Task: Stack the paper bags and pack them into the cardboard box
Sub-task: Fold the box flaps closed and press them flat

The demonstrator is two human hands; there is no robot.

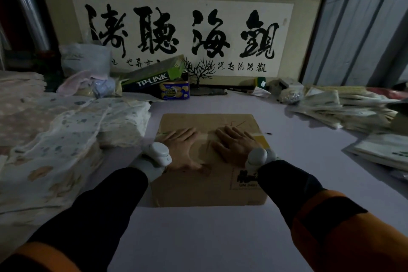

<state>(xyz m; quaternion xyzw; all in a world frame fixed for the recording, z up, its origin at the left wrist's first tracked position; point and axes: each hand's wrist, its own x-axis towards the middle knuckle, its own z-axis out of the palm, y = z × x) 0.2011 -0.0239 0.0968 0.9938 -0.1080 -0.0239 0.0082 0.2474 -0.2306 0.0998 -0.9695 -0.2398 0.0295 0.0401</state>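
Note:
A brown cardboard box (205, 187) stands in the middle of the pale table with its top flaps folded down. My left hand (183, 150) lies flat on the left half of the top, fingers spread. My right hand (235, 146) lies flat on the right half, fingers apart, next to a strip of yellow tape. Both wrists wear white bands. Stacks of flat paper bags (344, 106) with green print lie at the right side of the table, and another pile of paper bags (384, 150) sits nearer the right edge. What the box holds is hidden.
Folded patterned cloth (66, 134) covers the left side of the table. At the back stand a TP-LINK carton (152, 77), a blue biscuit tin (175, 90), a small black tree ornament (202, 73) and a large framed calligraphy panel (183, 28).

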